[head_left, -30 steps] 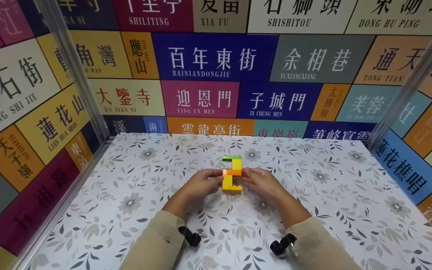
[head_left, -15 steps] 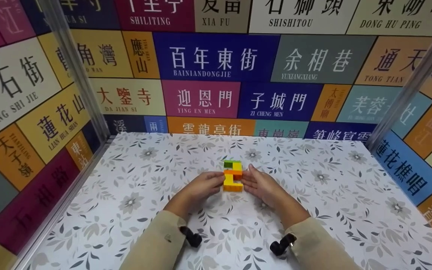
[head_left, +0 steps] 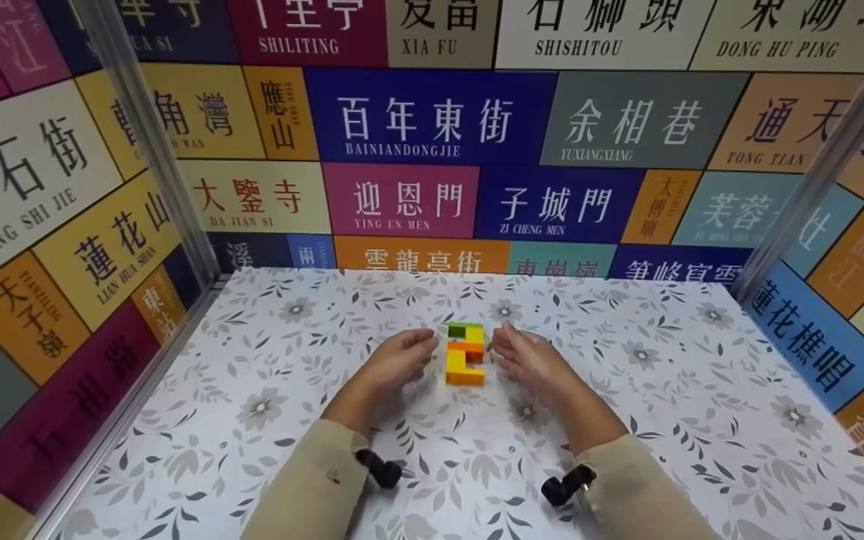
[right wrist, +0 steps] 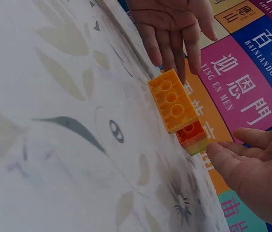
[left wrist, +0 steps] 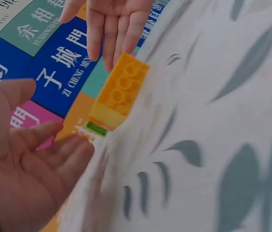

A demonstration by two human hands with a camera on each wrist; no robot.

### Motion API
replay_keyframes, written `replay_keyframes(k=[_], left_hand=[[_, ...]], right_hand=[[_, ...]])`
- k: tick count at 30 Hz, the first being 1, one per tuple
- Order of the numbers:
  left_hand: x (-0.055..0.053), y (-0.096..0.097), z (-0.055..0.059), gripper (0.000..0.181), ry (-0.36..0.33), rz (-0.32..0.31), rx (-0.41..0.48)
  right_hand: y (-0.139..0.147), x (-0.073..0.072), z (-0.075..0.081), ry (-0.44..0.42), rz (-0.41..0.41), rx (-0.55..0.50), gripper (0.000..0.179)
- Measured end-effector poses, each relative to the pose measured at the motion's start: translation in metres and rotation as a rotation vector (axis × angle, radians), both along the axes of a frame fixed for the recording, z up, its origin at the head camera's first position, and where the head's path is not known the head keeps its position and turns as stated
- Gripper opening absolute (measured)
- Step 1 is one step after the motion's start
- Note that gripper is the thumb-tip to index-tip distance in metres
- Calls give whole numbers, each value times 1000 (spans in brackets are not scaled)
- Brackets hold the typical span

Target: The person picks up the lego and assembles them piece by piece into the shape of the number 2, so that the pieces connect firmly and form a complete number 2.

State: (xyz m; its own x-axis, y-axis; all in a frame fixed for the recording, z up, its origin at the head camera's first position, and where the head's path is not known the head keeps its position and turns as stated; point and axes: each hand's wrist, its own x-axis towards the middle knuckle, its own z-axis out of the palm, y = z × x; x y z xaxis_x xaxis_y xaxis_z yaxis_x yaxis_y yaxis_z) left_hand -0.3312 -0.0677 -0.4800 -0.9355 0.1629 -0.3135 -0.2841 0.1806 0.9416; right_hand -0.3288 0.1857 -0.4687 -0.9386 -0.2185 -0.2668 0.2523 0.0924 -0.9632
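A small build of toy building bricks (head_left: 456, 363), yellow and orange with a green brick at its far end, lies on the patterned table in the head view. Its outline zigzags like a 2. My left hand (head_left: 396, 365) is held just left of it, apart from it, with fingers loosely extended. On the other side, my right hand (head_left: 533, 361) stands a little way off, palm facing inward and holding nothing. The left wrist view shows the hollow underside of the yellow-orange end brick (left wrist: 121, 87). In the right wrist view an orange brick (right wrist: 190, 133) shows behind that end brick (right wrist: 174, 100).
The table (head_left: 267, 480) has a white cover with grey leaves and flowers. Panels of coloured signs (head_left: 432, 112) rise at the back and both sides. Clear upright posts (head_left: 177, 169) stand at the corners. A black clip-like piece (head_left: 383, 471) sits at the left sleeve.
The brick build was held between both hands, then lowered nearer to me. Both hands have since let go and drawn apart to either side, leaving it on the table.
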Motion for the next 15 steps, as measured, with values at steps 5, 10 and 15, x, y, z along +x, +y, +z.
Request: replay_keyframes(k=[5,10,15], left_hand=[[-6,-8,15,61,58,159,-105],[-9,-10,26,71,103,221,-162],[-9,-11,32,75,216,248,-202]], right_hand=[[7,2,14,114,-29,125,82],[10,4,27,166,-49,168,83],[11,2,36,202,-81,187,73]])
